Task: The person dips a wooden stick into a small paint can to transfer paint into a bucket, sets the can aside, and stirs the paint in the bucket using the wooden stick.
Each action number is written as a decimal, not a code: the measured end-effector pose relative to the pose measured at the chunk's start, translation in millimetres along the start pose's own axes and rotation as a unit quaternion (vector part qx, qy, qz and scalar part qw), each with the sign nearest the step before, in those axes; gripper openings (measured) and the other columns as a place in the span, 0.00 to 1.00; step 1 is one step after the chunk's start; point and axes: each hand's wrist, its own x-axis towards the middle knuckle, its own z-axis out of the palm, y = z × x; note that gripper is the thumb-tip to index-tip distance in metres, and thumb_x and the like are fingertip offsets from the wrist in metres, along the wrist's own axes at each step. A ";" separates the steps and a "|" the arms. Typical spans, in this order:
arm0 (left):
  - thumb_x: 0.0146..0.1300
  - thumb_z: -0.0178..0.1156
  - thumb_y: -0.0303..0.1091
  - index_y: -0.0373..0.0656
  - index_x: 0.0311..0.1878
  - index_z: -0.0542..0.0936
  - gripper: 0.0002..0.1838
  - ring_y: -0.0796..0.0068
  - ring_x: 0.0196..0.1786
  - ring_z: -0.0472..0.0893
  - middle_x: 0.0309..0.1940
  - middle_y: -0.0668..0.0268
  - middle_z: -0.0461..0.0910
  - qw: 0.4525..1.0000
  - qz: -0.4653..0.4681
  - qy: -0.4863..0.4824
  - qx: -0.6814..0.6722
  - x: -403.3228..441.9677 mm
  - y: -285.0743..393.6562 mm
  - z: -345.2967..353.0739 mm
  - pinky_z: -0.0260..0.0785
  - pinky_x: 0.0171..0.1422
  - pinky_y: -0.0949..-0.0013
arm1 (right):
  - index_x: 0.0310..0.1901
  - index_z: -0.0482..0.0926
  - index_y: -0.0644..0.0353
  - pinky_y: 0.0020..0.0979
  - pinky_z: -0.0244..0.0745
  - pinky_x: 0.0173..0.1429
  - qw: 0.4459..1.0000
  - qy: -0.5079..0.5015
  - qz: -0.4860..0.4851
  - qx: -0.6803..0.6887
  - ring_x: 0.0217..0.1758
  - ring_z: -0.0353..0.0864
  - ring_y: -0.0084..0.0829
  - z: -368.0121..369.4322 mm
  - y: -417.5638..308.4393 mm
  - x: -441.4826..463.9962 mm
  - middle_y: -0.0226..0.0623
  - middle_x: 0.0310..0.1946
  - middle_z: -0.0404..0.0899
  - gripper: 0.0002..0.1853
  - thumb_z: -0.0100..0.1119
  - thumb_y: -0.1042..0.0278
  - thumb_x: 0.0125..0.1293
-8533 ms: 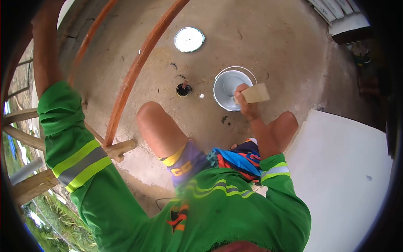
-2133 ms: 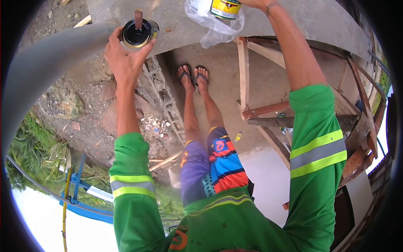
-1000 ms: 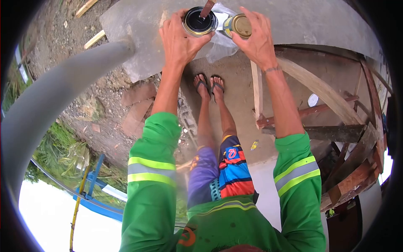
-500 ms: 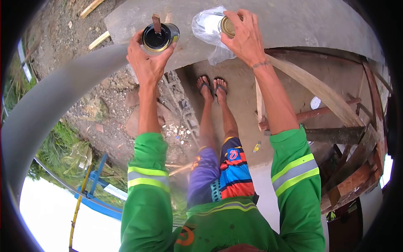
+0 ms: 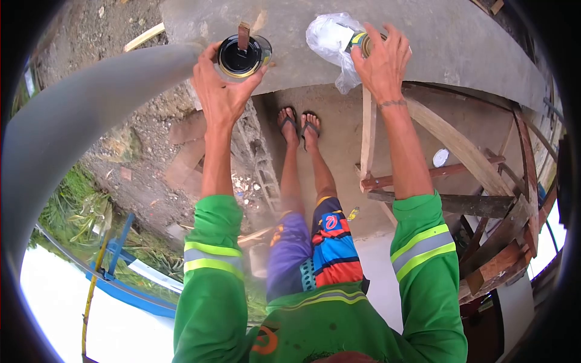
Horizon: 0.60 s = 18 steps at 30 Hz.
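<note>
My left hand [image 5: 225,91] is wrapped round an open can of black liquid [image 5: 239,57], which looks like paint. A flat brown wooden stick [image 5: 243,36] stands up out of the liquid against the can's far side. On the right, my right hand [image 5: 382,65] grips a smaller can [image 5: 361,42] with a gold-coloured end and a dark and yellow side. That can is tilted, and my fingers cover part of it. Right beside it, partly behind the can, lies a clear plastic bag [image 5: 327,37] with something white in it.
A grey concrete ledge [image 5: 436,36] runs under both cans. A thick grey pipe [image 5: 103,97] curves along the left. Wooden framing [image 5: 466,145] stands at the right, with a white lid-like disc [image 5: 440,158] on the floor. Rubble [image 5: 145,145] covers the ground at left.
The smaller can has tipped, so its side now shows, and my right hand has moved rightward with it. The bag also appears further right. My left hand still holds the open can; the view shifted slightly.
</note>
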 end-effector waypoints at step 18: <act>0.41 0.81 0.46 0.32 0.60 0.71 0.45 0.57 0.56 0.76 0.52 0.52 0.76 0.999 0.034 -0.004 -0.016 -4.5 3.7 2.6 0.66 0.64 0.55 | 0.46 0.81 0.60 0.45 0.69 0.51 0.953 -0.302 -0.001 0.016 0.41 0.84 0.47 45.3 -35.0 51.1 0.54 0.31 0.84 0.14 0.58 0.65 0.60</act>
